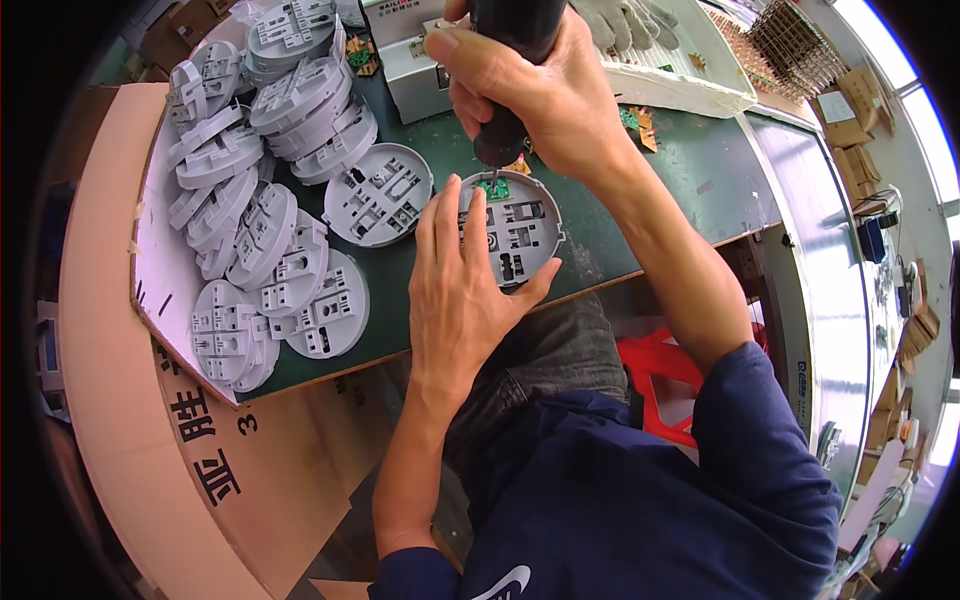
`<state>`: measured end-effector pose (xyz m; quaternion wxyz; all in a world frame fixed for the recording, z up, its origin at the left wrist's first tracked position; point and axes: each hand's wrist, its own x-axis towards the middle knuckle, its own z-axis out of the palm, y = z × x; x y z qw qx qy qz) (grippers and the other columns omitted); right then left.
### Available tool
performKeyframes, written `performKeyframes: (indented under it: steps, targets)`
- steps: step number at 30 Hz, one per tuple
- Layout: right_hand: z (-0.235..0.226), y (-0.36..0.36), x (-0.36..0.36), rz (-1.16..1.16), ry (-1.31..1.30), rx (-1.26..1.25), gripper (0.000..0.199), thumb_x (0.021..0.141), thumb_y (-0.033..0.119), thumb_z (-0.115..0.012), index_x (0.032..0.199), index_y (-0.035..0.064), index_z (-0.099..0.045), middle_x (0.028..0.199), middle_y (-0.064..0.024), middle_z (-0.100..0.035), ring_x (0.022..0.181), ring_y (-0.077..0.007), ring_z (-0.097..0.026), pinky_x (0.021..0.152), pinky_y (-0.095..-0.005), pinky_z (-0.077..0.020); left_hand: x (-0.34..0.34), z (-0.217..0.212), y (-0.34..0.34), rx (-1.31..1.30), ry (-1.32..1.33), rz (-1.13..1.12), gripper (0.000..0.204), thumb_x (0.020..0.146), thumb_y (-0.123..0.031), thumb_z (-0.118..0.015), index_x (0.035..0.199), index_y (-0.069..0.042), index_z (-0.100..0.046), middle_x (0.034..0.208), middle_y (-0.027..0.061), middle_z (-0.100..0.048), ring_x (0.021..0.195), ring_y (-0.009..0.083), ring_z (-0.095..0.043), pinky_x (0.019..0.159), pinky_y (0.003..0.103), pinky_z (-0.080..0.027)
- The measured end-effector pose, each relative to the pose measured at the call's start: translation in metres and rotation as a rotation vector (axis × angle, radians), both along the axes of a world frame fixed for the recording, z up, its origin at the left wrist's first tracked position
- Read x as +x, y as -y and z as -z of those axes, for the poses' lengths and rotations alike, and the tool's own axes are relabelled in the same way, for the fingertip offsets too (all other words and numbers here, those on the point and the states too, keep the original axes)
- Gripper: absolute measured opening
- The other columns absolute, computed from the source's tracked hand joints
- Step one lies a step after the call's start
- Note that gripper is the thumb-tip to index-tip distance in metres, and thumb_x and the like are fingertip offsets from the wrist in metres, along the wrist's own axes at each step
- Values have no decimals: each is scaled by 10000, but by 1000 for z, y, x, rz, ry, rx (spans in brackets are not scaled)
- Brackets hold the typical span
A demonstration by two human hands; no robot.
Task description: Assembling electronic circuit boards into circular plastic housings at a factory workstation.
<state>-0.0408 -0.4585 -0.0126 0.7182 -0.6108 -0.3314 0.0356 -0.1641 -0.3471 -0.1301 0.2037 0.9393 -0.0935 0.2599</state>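
Observation:
A black electric screwdriver [502,135] is upright in my right hand [555,95], fingers and thumb wrapped round its body. Its tip points down at a small green circuit board [494,189] at the far side of a round grey plastic housing [538,225]. Whether the bit touches a screw is too small to see. My left hand [455,285] steadies this housing near the table's front edge, long fingers over its left side and thumb against its near right rim. Just left of it lies a second round housing [378,195], its slotted side up.
Stacked grey housings [290,260] crowd the green table [690,205] on the left, inside a cardboard edge [105,300]. Behind my right hand stand a pale machine [405,75] and a white tray [690,85] with gloves. A red stool [660,375] is under the table.

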Motion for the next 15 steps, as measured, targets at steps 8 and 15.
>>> performKeyframes:
  steps: [8, 15]
  targets:
    - [-1, -4, -1, -22, 10, -64, 262, 919, 203, -774, 842, 37, -586, 631, -3, -591, 504, -70, -528, 469, -239, -400, 2, 0, 0, -10, 11, 7, 849, 832, -510, -802, 1349, 103, -520, 1434, 282, -484, 1310, 432, -503, 1082, 479, -490]
    - [-8, -15, 10, -164, 47, 18, 380, 944, 340, -787, 992, 34, -567, 656, -3, -582, 542, -93, -572, 489, -242, -435, 0, 3, -3, -14, 24, -2, 866, 833, -584, -773, 1331, 92, -560, 1430, 268, -498, 1312, 419, -490, 1094, 495, -457]
